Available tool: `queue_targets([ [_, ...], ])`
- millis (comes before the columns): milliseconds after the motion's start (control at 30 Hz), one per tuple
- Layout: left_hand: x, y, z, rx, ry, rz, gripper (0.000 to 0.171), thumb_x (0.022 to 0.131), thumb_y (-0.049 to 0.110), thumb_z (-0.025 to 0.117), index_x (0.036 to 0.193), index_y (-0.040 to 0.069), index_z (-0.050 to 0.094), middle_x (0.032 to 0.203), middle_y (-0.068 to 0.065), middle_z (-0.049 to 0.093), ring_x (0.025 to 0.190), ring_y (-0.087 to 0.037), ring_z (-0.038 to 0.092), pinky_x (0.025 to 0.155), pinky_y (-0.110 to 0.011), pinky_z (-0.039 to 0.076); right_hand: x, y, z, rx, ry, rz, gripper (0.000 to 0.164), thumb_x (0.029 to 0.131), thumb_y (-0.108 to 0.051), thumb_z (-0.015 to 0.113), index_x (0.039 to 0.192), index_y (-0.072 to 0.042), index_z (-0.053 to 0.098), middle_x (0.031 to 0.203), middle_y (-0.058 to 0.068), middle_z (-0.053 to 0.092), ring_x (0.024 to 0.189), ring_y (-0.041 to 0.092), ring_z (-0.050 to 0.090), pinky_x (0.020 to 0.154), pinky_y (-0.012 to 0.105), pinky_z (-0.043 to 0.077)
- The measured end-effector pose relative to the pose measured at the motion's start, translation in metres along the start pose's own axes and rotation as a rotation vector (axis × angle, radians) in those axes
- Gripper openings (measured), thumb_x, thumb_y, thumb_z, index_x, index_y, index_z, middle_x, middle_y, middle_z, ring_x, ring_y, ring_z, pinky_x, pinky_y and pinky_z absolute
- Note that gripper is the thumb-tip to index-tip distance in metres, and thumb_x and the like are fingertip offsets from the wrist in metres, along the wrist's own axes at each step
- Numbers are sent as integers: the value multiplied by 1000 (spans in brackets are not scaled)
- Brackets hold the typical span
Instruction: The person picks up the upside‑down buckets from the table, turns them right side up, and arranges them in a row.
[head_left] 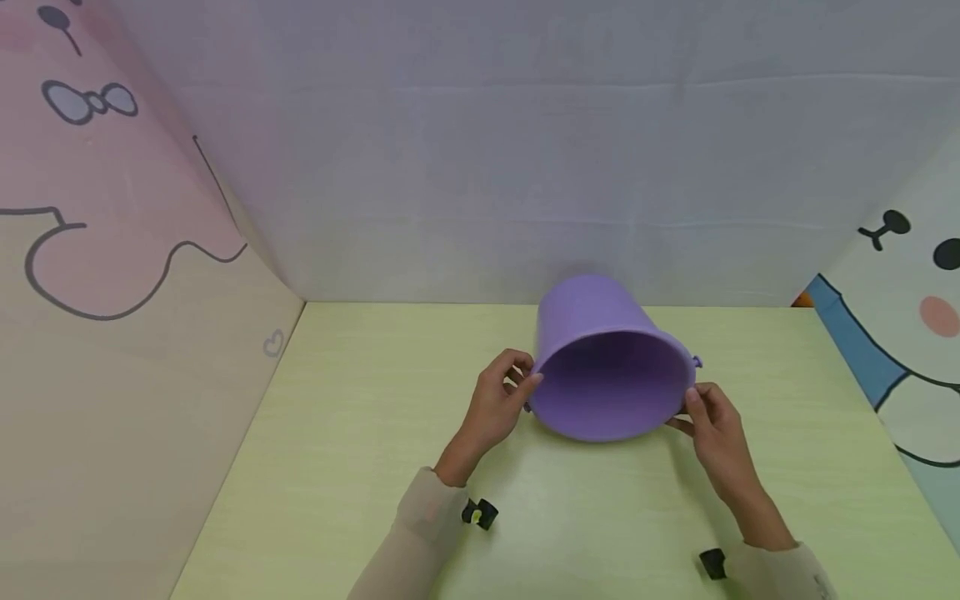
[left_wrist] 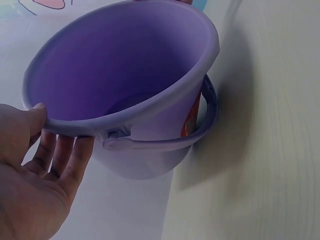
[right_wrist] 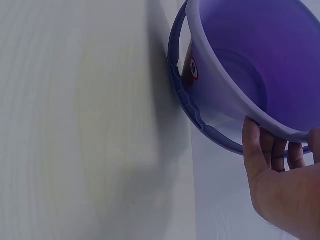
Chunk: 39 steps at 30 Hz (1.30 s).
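A purple bucket (head_left: pixel 588 304) is tilted on its side over the table, its mouth facing me and its inside bare. My left hand (head_left: pixel 497 398) pinches the rim on the left, thumb at the inner edge and fingers under the lip, close beside the handle joint. On the opposite side my right hand (head_left: pixel 716 437) grips the rim the same way. The darker purple handle (left_wrist: pixel 210 117) hangs below the bucket near the tabletop in the left wrist view. A red label (right_wrist: pixel 192 69) shows on the outer wall in the right wrist view.
The pale wood-look table (head_left: pixel 360 400) runs back to a grey-white cloth wall (head_left: pixel 420 183) right behind the bucket. A pink and cream printed panel (head_left: pixel 135 250) borders the left side. Another printed panel (head_left: pixel 911 333) stands at the right.
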<state>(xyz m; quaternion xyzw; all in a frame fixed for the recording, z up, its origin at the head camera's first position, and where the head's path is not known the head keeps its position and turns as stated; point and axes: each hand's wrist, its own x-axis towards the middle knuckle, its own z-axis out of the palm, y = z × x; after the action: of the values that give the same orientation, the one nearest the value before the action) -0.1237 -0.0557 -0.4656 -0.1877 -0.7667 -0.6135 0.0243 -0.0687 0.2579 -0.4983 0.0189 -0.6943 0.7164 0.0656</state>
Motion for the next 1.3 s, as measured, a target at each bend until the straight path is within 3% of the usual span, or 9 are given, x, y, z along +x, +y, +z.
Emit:
queue_targets([
  [267,2,-1,-1,-21,1,-7,10,103,2,67,110,-1,61,100,-17,62,76,-11,57,57,-22,52,4,-8,2,-40,31,-7,21,114,-17,48,113,3,55,100,-4,66,92,6,67,80,19,61],
  [567,1,-2,-1,-76,-11,-40,10,105,4,65,112,-2,62,102,-19,62,78,-12,57,67,-43,63,4,-14,4,-93,84,16,22,114,-21,48,114,0,56,100,-7,64,92,4,64,78,16,59],
  [800,-1,1,-1,-81,-13,-74,10,105,5,66,112,-1,63,103,-19,62,79,-13,56,62,-23,53,-3,-11,4,-50,63,23,25,114,-21,47,118,3,51,103,-5,62,96,5,64,80,17,59],
  [1000,-1,2,-1,-107,-10,-78,10,105,4,64,113,-2,61,103,-20,61,78,-12,56,66,-28,60,-6,-5,7,8,37,22,22,114,-18,46,119,3,49,104,-4,63,97,6,66,81,20,61],
  [1300,0,2,-2,-141,5,-83,10,104,1,64,112,-4,60,102,-22,60,77,-11,56,68,-31,64,-4,-6,8,11,27,0,23,114,-16,47,118,8,48,102,-2,66,94,8,68,79,21,62],
])
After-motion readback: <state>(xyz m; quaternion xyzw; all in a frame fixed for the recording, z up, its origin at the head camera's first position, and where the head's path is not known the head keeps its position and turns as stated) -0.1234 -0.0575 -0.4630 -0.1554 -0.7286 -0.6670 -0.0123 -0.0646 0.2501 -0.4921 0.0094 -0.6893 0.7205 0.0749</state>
